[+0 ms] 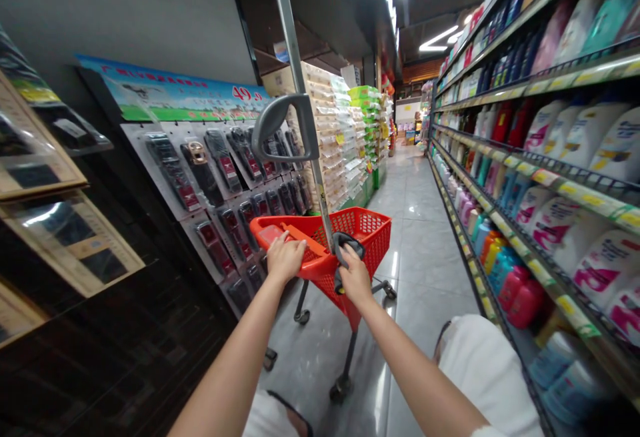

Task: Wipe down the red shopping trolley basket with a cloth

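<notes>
Right grip (pixel 356 277) clasps dark handle (pixel 356 242); left grip (pixel 286 257) touches red basket (pixel 321 270).

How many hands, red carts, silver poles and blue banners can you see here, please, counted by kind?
Hands: 2 (left hand, right hand)
Red cart: 1
Silver pole: 1
Blue banner: 1
Total: 5
</notes>
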`<state>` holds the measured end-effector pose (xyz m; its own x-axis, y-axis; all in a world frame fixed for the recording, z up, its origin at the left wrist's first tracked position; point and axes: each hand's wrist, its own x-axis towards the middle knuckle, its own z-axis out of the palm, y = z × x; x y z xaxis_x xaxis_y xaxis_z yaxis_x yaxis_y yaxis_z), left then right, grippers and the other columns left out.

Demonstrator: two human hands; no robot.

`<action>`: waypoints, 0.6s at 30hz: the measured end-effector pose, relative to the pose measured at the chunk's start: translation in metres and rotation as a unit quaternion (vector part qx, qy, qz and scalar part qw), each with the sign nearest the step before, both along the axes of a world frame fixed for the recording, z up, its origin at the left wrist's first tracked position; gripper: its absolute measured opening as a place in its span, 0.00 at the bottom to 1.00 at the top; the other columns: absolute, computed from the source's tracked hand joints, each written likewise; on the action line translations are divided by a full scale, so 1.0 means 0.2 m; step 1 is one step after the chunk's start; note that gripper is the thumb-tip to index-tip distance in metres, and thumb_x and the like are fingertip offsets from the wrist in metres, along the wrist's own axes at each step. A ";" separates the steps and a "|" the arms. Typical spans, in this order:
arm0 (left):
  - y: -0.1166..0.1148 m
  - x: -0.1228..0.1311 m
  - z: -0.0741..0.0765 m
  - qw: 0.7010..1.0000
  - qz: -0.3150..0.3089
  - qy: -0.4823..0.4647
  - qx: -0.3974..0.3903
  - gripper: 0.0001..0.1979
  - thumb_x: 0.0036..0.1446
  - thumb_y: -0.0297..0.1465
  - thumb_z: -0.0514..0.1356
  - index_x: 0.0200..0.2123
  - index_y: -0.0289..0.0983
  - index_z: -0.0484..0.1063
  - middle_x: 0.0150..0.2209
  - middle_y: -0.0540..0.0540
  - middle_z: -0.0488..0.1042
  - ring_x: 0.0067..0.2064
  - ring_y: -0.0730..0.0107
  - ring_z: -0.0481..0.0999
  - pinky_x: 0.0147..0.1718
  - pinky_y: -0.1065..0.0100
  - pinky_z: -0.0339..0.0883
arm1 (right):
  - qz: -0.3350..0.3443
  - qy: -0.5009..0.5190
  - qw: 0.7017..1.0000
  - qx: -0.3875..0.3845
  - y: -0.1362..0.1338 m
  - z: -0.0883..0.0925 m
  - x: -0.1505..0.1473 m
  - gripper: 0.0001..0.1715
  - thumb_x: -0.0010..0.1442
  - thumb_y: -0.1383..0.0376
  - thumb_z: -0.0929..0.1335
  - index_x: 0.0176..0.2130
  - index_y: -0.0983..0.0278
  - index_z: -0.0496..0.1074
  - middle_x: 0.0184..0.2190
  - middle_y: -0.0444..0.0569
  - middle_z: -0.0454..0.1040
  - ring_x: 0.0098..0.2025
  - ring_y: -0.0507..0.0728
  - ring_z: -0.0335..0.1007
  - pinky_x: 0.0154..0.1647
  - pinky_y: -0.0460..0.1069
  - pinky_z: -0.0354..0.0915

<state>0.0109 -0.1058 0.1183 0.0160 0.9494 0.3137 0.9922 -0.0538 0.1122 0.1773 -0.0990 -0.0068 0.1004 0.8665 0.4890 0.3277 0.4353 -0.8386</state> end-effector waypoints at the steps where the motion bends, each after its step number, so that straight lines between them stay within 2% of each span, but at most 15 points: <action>1: 0.00 0.02 0.00 1.000 0.004 0.009 0.000 0.26 0.65 0.38 0.43 0.43 0.39 0.81 0.54 0.43 0.75 0.65 0.57 0.60 0.63 0.55 0.49 | 0.011 -0.008 1.000 0.010 -0.02 0.00 -0.01 0.39 0.52 0.74 0.60 0.61 0.57 0.66 0.65 0.46 0.60 0.64 0.58 0.58 0.65 0.53 0.55; 3: 0.00 0.05 0.01 1.000 0.010 0.022 0.001 0.26 0.65 0.38 0.42 0.43 0.39 0.81 0.53 0.42 0.76 0.65 0.58 0.60 0.63 0.55 0.50 | 0.012 -0.026 0.999 0.018 -0.05 -0.05 -0.03 0.40 0.52 0.74 0.60 0.63 0.57 0.63 0.67 0.46 0.56 0.65 0.59 0.58 0.64 0.54 0.56; 5: 0.00 0.07 0.02 0.999 0.018 0.031 -0.001 0.26 0.65 0.38 0.42 0.43 0.38 0.81 0.53 0.41 0.76 0.65 0.58 0.60 0.63 0.56 0.51 | -0.025 -0.028 0.999 -0.015 -0.07 -0.15 -0.02 0.39 0.52 0.74 0.60 0.63 0.59 0.63 0.67 0.49 0.56 0.65 0.61 0.58 0.63 0.55 0.57; 7: 0.00 0.09 0.02 0.999 0.026 0.036 -0.003 0.27 0.65 0.38 0.42 0.42 0.38 0.81 0.53 0.41 0.76 0.65 0.58 0.60 0.62 0.56 0.51 | -0.057 -0.019 0.995 -0.085 -0.06 -0.24 -0.02 0.37 0.51 0.75 0.59 0.61 0.64 0.65 0.63 0.55 0.62 0.62 0.61 0.61 0.61 0.55 0.59; 9: 0.00 0.12 0.02 0.999 0.035 0.039 0.000 0.27 0.65 0.37 0.41 0.42 0.39 0.81 0.52 0.42 0.77 0.65 0.57 0.60 0.62 0.55 0.51 | -0.068 -0.006 0.988 -0.140 -0.04 -0.30 -0.03 0.36 0.51 0.75 0.59 0.59 0.67 0.67 0.58 0.57 0.68 0.60 0.61 0.65 0.60 0.55 0.60; 11: 0.00 0.15 0.02 0.998 0.046 0.040 0.006 0.27 0.65 0.37 0.42 0.41 0.38 0.81 0.50 0.41 0.78 0.65 0.57 0.60 0.62 0.55 0.51 | -0.069 0.004 0.990 -0.125 -0.03 -0.29 -0.06 0.36 0.52 0.74 0.59 0.60 0.66 0.65 0.58 0.57 0.68 0.60 0.61 0.64 0.60 0.54 0.60; 15: 0.00 0.21 0.01 0.997 0.059 0.040 0.021 0.28 0.65 0.38 0.42 0.41 0.36 0.81 0.47 0.39 0.79 0.65 0.55 0.61 0.62 0.54 0.50 | -0.050 -0.002 0.999 0.014 -0.04 -0.23 -0.09 0.38 0.55 0.71 0.59 0.65 0.64 0.57 0.66 0.55 0.56 0.67 0.59 0.52 0.64 0.54 0.55; 16: 0.00 0.22 0.00 0.997 0.059 0.042 0.026 0.28 0.65 0.38 0.41 0.40 0.36 0.82 0.46 0.39 0.79 0.65 0.54 0.60 0.62 0.53 0.50 | -0.046 -0.010 0.999 0.021 -0.05 -0.22 -0.08 0.38 0.55 0.71 0.59 0.64 0.64 0.58 0.66 0.55 0.56 0.67 0.60 0.53 0.64 0.55 0.54; 18: 0.00 0.24 -0.01 0.997 0.054 0.043 0.036 0.29 0.65 0.37 0.41 0.40 0.34 0.82 0.45 0.37 0.80 0.64 0.52 0.61 0.62 0.52 0.51 | -0.042 -0.021 0.999 -0.024 -0.05 -0.22 -0.02 0.34 0.52 0.72 0.60 0.59 0.65 0.66 0.61 0.57 0.64 0.62 0.61 0.60 0.62 0.56 0.58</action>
<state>0.0586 -0.1054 0.1168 -0.0549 0.9223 0.3825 0.9985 0.0487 0.0257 0.1741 -0.1087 -0.0502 0.1548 0.8779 0.4531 0.3971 0.3646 -0.8422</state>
